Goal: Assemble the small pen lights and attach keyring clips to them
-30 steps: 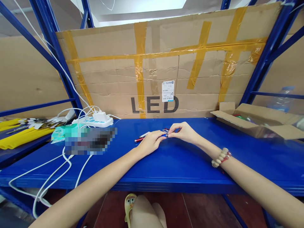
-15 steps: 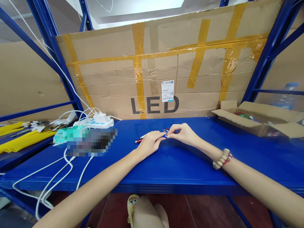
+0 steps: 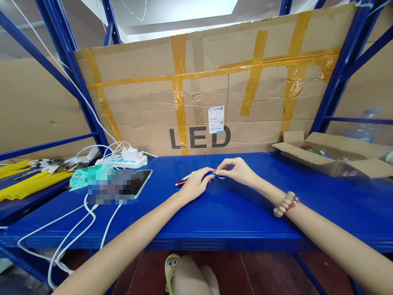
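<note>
My left hand point(image 3: 196, 182) rests on the blue tabletop, its thumb and fingers closed on a small shiny blue piece that looks like part of a pen. From the other side my right hand point(image 3: 238, 172) pinches at the same spot, and the fingertips of both hands nearly meet. A slim blue pen point(image 3: 222, 178) shows just beneath the right fingers. Beside the left hand lie a red pen point(image 3: 179, 184) and a silver pen point(image 3: 186, 177), both partly covered by that hand. Fingers hide most of the held piece.
A phone point(image 3: 143, 180), partly blurred out, lies at left near a white power strip point(image 3: 135, 162) with cables trailing over the table edge. At right stands an open cardboard box point(image 3: 319, 162) with small items inside. A tall cardboard sheet point(image 3: 138, 106) closes the back.
The right fingers have shifted slightly, and the blue pen beneath them shows more plainly. The left hand stays nearly in place. The view has tilted a little.
</note>
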Tool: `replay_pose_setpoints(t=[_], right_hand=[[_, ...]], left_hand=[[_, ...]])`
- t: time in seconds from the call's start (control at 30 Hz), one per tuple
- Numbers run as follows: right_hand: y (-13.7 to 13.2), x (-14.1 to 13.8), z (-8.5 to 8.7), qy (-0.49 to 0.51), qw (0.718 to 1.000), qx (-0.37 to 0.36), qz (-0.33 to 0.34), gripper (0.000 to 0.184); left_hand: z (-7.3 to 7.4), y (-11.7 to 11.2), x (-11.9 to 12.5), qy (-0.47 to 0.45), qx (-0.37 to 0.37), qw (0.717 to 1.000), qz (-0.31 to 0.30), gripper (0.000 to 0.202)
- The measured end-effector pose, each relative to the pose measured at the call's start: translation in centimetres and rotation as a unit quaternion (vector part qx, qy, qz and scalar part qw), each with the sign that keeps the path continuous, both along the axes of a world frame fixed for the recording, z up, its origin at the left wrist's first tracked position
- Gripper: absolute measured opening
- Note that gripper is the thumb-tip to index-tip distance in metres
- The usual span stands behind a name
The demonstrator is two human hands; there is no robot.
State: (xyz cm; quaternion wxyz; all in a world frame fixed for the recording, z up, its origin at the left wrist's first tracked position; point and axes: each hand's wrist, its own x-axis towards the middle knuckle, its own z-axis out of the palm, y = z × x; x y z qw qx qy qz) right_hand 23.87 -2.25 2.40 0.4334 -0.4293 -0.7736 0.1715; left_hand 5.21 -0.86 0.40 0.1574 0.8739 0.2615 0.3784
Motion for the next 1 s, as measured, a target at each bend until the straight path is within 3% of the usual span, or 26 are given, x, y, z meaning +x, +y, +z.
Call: replay_pose_setpoints(t=[0.3, 0.73, 1.0], right_hand=[[0.8, 1.1, -0.3, -0.082, 0.995, 0.024, -0.048, 0.028], [0.5, 1.3, -0.6, -0.250, 0.968, -0.019, -0.009, 0.023], [0.8, 1.0, -0.9, -0.131, 0.991, 0.003, 0.016, 0.019]], left_hand=[[0.0, 0.3, 0.0, -0.017, -0.024, 0.999, 0.042, 0.025], [-0.3, 1.0, -0.3, -0.038, -0.051, 0.994, 0.087, 0.021], [0.4, 0.0, -0.2, 0.047, 0.017, 0.994, 0.099, 0.022]])
